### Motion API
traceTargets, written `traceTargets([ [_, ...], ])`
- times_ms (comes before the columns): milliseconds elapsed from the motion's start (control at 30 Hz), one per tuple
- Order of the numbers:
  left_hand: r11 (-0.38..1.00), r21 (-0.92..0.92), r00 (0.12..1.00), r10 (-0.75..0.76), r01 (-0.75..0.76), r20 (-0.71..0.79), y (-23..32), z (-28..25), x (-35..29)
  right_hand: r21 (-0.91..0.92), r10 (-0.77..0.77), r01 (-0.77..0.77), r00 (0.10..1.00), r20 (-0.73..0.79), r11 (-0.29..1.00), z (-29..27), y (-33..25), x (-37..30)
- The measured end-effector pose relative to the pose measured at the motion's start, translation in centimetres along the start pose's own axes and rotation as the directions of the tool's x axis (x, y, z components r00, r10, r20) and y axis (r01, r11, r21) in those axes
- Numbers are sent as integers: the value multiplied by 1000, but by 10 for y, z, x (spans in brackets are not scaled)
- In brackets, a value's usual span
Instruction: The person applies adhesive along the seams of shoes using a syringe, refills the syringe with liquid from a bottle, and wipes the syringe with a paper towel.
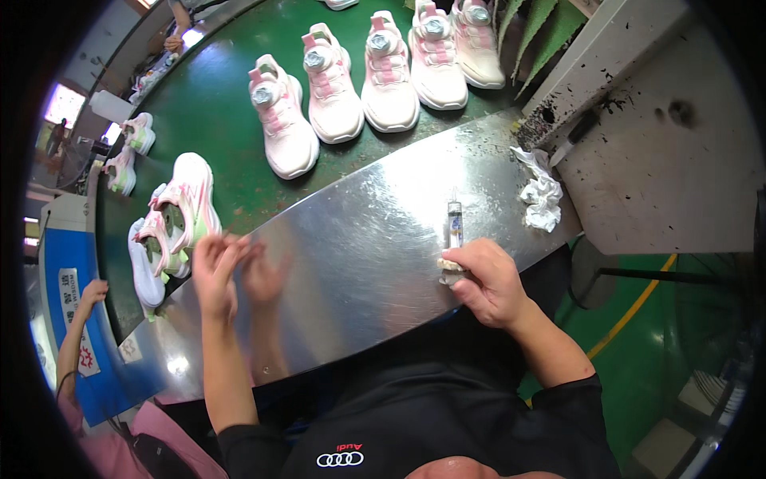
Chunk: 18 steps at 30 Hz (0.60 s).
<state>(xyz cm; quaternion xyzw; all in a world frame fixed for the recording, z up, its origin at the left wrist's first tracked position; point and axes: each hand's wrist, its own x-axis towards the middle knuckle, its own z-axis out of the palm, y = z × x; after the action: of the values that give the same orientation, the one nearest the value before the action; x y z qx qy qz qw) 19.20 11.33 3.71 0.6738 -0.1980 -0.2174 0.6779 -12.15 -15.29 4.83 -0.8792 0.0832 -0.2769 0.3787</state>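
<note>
My left hand (217, 275) is raised over the left end of the shiny metal plate (343, 255), fingers loosely bent and apart, with nothing visible in them. Beside it lies a pair of white and pink shoes (190, 199), one showing its white sole. Over the plate's right part, my right hand (491, 283) pinches a small off-white wad (450, 271) between thumb and fingers. A clear syringe (455, 223) points away just beyond those fingers. Whether the hand also grips the syringe's near end cannot be made out.
Several white and pink shoes with dial closures (331, 96) stand in a row on the green table (215, 88). Crumpled white tissue (541, 199) and a knife-like tool (576, 136) lie right, by a stained grey panel (646, 160). Another person's hand (96, 290) rests at far left.
</note>
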Motion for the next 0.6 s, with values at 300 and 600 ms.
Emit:
traceTargets([
  [300, 980, 143, 908, 184, -139, -377, -6, -87, -40, -389, 98, -1, 968, 231, 921, -44, -11, 9],
  [600, 860, 462, 881, 375, -216, -287, -35, -55, 58, -631, 173, 157, 887, 429, 760, -71, -34, 15],
])
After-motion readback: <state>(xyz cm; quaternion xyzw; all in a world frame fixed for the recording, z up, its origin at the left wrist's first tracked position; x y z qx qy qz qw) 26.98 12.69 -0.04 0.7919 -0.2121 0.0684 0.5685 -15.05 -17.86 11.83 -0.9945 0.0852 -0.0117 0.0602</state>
